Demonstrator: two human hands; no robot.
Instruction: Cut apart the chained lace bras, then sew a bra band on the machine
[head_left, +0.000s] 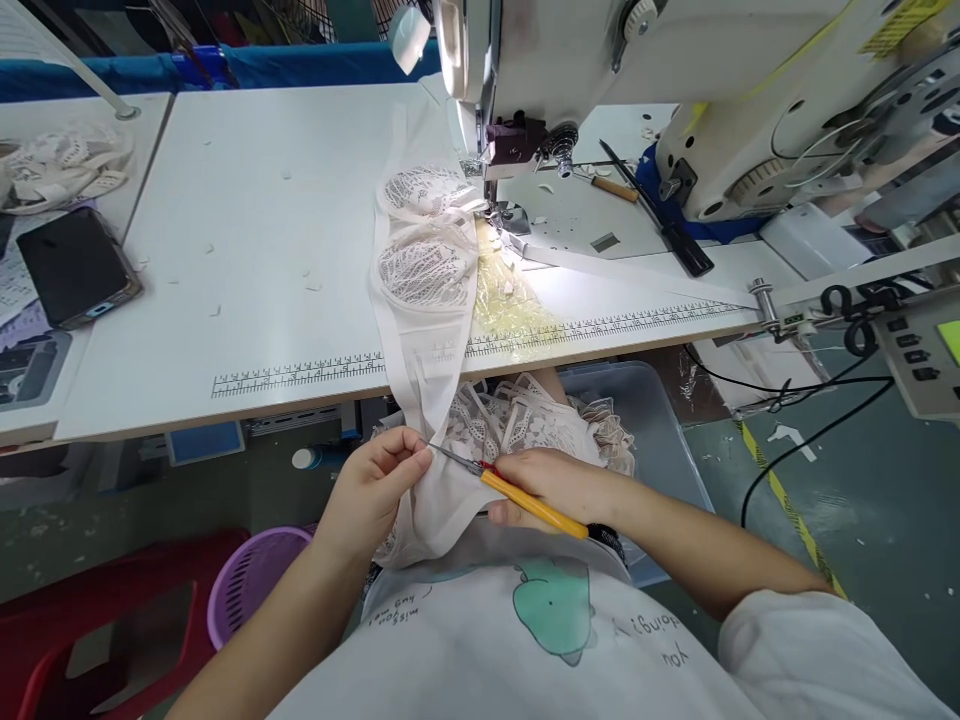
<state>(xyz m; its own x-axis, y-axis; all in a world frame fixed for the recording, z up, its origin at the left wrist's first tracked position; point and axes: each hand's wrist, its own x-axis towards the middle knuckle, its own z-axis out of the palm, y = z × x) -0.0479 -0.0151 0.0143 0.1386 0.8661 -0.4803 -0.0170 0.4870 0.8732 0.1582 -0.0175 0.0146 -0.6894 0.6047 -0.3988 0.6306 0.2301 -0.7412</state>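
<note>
You are pinching the plain lower band of the white lace garment between thumb and fingers of your left hand, at 9 o'clock from the tool tip. Your right hand is closing around a yellow-handled tool, whose thin metal point is lying on the cloth just beside your left thumb. The garment is draping from the needle area of the sewing machine at 12 o'clock, over the edge of the table, and down into your lap. Judgement: it is handling as very light, limp and probably stretchy. The lace cups are looking open and snag-prone, the band smoother and firmer. Taking hold on the band or a seam edge, close on either side of the point, is looking safest; gripping the lace is risking pulled threads. A clear bin with more lace pieces is sitting at 1 o'clock from your hands, and a purple basket at 8 o'clock.
</note>
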